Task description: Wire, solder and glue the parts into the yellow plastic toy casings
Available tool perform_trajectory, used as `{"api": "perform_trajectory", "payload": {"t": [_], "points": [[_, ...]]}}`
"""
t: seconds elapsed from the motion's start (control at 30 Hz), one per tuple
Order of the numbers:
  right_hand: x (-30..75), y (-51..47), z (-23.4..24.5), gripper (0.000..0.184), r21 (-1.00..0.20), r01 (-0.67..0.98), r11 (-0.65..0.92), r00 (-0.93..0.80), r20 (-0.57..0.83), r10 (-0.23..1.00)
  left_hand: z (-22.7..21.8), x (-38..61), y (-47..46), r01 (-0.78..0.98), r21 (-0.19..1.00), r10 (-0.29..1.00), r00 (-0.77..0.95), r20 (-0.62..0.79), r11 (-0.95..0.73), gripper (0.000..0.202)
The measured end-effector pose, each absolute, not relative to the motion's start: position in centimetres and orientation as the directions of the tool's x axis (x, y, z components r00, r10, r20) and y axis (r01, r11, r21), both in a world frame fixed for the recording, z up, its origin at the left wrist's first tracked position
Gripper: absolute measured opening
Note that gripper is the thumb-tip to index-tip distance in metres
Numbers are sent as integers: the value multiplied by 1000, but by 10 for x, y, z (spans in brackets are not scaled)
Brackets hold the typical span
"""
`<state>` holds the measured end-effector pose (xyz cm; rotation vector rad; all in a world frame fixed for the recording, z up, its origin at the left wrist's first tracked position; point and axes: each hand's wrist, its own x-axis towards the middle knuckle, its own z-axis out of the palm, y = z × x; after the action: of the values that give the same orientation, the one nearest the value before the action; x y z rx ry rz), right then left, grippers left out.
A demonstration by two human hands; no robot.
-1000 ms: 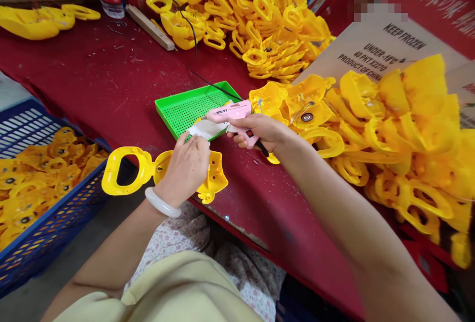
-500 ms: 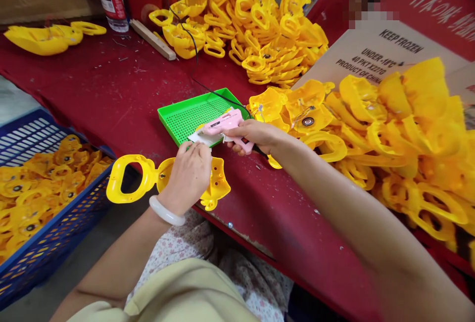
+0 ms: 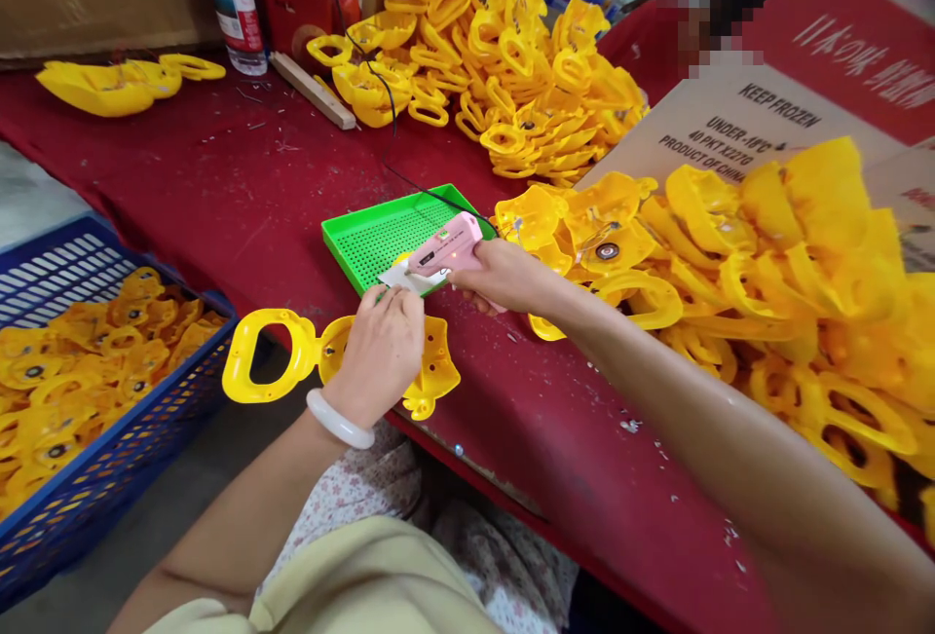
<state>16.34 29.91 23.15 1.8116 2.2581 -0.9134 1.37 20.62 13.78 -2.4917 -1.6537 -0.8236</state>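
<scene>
My right hand (image 3: 504, 279) is shut around a pink hot glue gun (image 3: 442, 249), whose nozzle points down-left over a white paper scrap (image 3: 400, 276). That scrap lies on the edge of a green perforated tray (image 3: 380, 235). My left hand (image 3: 384, 356) grips a yellow moulded plastic part (image 3: 438, 371) with a ring-shaped handle (image 3: 267, 356) sticking out left. The hand hides the part's middle. A white bangle (image 3: 336, 418) circles my left wrist.
Heaps of similar yellow parts (image 3: 730, 264) lie at the right and back of the red-covered table (image 3: 219, 196). A blue crate (image 3: 109, 449) full of them stands at the left. A black cord (image 3: 387, 118) runs back from the gun. Printed cardboard (image 3: 752, 123) lies behind the right heap.
My right hand has tilted the glue gun, its nozzle now lower and its grip more hidden. The whole view has drifted slightly, and my left hand still holds the yellow part.
</scene>
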Motion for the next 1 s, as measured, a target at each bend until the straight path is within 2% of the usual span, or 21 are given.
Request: {"api": "perform_trajectory", "payload": {"t": [0.07,0.13,0.23,0.33,0.47,0.57,0.63,0.73,0.8,0.9,1.0], "points": [[168,297,233,33,-460,885,71,-245,-331,911,138,14,206,870,252,846,281,453,-424,11],[173,294,235,28,-618,786,-15,-196,-273,942,138,14,206,872,248,846,279,455,-421,11],[174,288,235,22,-772,607,-186,-168,-354,920,138,15,206,870,257,849,278,450,-421,10],[172,285,232,14,-796,493,-351,-126,-465,877,136,15,205,865,267,850,279,447,-424,8],[180,286,227,14,-870,222,-439,-152,-476,866,134,14,206,861,261,841,286,459,-436,8],[196,283,228,20,-879,56,-474,-210,-475,855,134,13,206,847,275,827,288,482,-455,7],[209,276,230,29,-891,68,-449,-223,-452,863,136,14,204,844,274,807,270,525,-461,7],[229,256,230,42,-933,140,-332,-289,-360,887,142,15,195,863,266,770,195,607,-429,9],[242,241,225,38,-952,124,-279,-342,-305,889,144,16,188,867,257,741,173,649,-427,11],[260,220,210,35,-953,97,-286,-401,-300,865,142,17,180,850,240,723,212,658,-468,7],[272,206,191,40,-935,207,-289,-455,-353,817,138,18,178,849,251,732,211,648,-466,5]]}}
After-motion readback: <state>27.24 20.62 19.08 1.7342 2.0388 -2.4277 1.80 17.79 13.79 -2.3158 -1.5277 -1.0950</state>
